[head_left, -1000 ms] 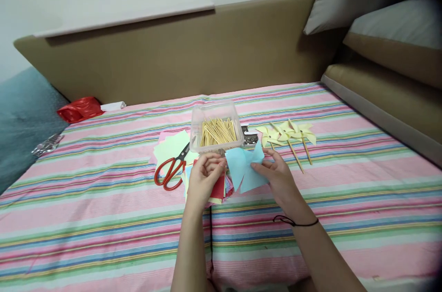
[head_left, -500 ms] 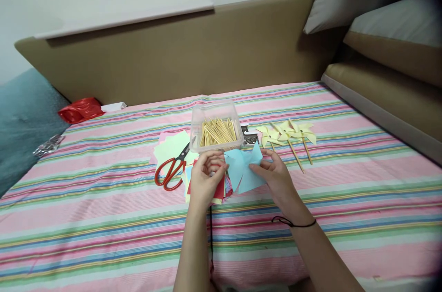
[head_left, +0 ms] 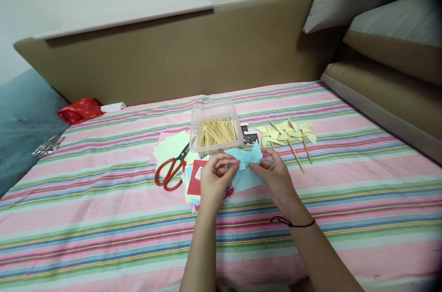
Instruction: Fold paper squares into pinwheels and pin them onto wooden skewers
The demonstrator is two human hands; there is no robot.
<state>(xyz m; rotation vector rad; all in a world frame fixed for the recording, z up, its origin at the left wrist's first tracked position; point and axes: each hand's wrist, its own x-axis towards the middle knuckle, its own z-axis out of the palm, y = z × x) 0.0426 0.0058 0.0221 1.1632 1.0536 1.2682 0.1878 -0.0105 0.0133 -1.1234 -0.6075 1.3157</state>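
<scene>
A light blue paper pinwheel (head_left: pixel 247 181), cut and partly folded, is held up between both hands. My left hand (head_left: pixel 218 179) pinches a folded corner near its centre with thumb and finger. On the other side, my right hand (head_left: pixel 272 170) grips the paper, thumb pressed near the middle. Beneath the left hand lies a pile of coloured paper with a red sheet (head_left: pixel 195 183) on top. Red-handled scissors (head_left: pixel 171 172) rest to the left, partly over pale green paper (head_left: pixel 169 147).
Behind the hands stands a clear plastic box (head_left: pixel 196 119) of wooden sticks (head_left: pixel 217 133). Beside it is a small container of metal pins (head_left: pixel 251 139). Yellow pinwheels (head_left: pixel 285 131) on sticks lie at the right. A red plastic bag (head_left: pixel 81 110) sits far left on the striped cloth (head_left: pixel 103 218).
My left hand has moved right, bringing a corner of the blue paper in to its centre. More of the paper pile shows. The right hand has hardly moved.
</scene>
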